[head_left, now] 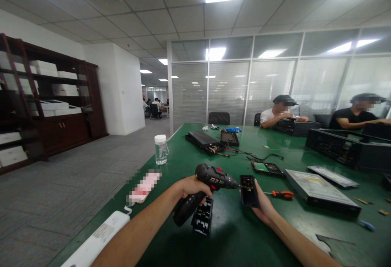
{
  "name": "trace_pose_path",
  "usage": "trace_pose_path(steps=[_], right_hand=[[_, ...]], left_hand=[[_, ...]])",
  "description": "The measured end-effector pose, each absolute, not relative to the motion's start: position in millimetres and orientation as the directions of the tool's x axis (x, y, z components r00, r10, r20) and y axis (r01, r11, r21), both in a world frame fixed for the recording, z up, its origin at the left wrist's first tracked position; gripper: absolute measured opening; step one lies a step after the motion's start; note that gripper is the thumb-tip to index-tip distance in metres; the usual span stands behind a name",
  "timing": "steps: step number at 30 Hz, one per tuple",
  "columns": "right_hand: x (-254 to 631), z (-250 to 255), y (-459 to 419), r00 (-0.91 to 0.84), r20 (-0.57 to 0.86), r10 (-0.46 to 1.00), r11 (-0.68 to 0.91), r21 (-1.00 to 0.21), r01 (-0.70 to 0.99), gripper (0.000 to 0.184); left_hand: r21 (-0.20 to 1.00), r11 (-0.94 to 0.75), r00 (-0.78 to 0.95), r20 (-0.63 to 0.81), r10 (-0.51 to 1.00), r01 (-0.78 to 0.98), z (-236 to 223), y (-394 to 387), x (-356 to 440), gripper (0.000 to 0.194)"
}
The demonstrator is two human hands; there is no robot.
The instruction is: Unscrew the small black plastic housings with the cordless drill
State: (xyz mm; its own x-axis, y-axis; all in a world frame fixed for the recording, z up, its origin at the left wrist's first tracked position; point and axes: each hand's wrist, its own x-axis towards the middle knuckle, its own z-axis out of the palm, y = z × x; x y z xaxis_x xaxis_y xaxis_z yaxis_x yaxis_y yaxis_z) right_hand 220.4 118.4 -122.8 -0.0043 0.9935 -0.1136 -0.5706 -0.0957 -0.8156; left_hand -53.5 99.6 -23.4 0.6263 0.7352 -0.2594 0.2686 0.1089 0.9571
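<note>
My left hand (194,186) is wrapped round the grip of a black cordless drill (214,176) with red details. The drill lies level, its bit pointing right. In my right hand (263,204) is a small, open black plastic housing (249,197), tilted up so its hollow side faces the drill. The bit's tip reaches the housing near its left edge; whether it sits in a screw is too small to tell. Below the drill a black plastic frame with slots (203,218) rests on the green table (232,238). An orange-and-black screwdriver (282,194) lies right of my right hand.
A flat optical drive (320,191) and a circuit board unit (267,168) lie to the right. Farther back are a black box (203,140) with cables and computer cases (348,148), where two people work. At left stand a water bottle (160,153), a phone (146,186) and a white power strip (104,234).
</note>
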Motion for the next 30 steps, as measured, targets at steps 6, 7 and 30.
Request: trace_pose_path(steps=[6,7,30], right_hand=[[219.3,-122.0,118.8,0.006,-0.111,0.994,-0.087,-0.811,-0.579,0.038],[219.1,-121.7,118.8,0.008,-0.11,0.994,-0.085,-0.809,-0.581,0.038],[220.8,-125.5,122.7,-0.006,-0.115,0.993,-0.096,-0.8,-0.593,0.036]], left_hand=[[0.96,0.089,0.632,-0.243,0.736,0.266,-21.9,97.8,-52.7,0.024],[0.959,0.086,0.633,-0.243,0.735,0.269,-21.7,97.7,-52.6,0.023],[0.963,0.096,0.635,-0.24,0.735,0.253,-20.0,95.8,-51.4,0.02]])
